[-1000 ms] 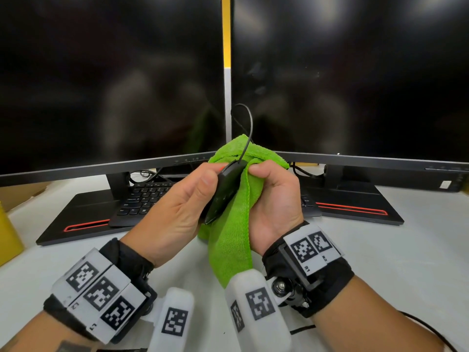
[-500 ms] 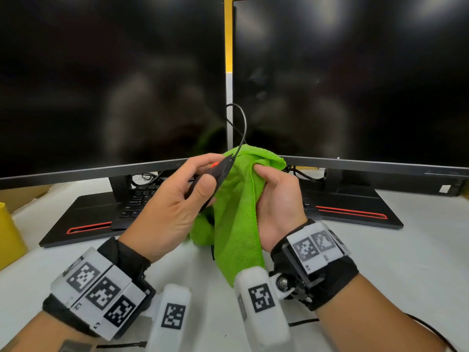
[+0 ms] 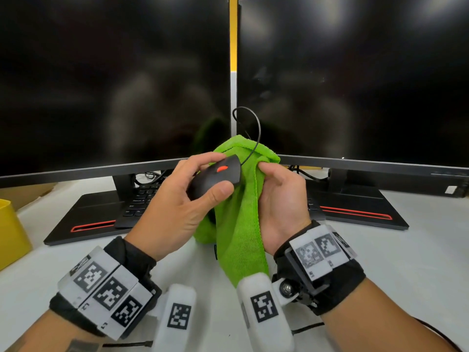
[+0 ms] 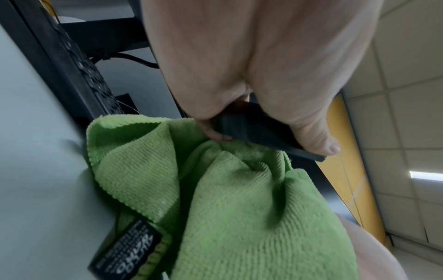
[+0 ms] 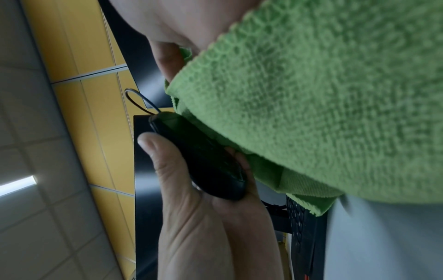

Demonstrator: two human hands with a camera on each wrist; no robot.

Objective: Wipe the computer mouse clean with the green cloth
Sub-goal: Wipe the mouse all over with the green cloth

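My left hand (image 3: 177,201) grips a black wired computer mouse (image 3: 215,177) with an orange scroll wheel, held in the air in front of the monitors, its top turned toward me. Thumb and fingers clamp its sides, as the left wrist view shows around the mouse (image 4: 258,130). My right hand (image 3: 281,199) grips the green cloth (image 3: 238,224), bunched against the mouse's right side and hanging down toward the desk. In the right wrist view the cloth (image 5: 311,104) lies against the mouse (image 5: 203,157). The mouse cable (image 3: 256,128) loops upward.
Two dark monitors (image 3: 114,85) stand close behind on black bases with red stripes (image 3: 355,212). A black keyboard (image 3: 142,199) lies under the left monitor. A yellow container (image 3: 10,232) sits at the far left on the white desk (image 3: 406,262).
The left hand has rolled the mouse from edge-on to top-up, so the orange wheel now faces me. The right hand and cloth stay against its right side.
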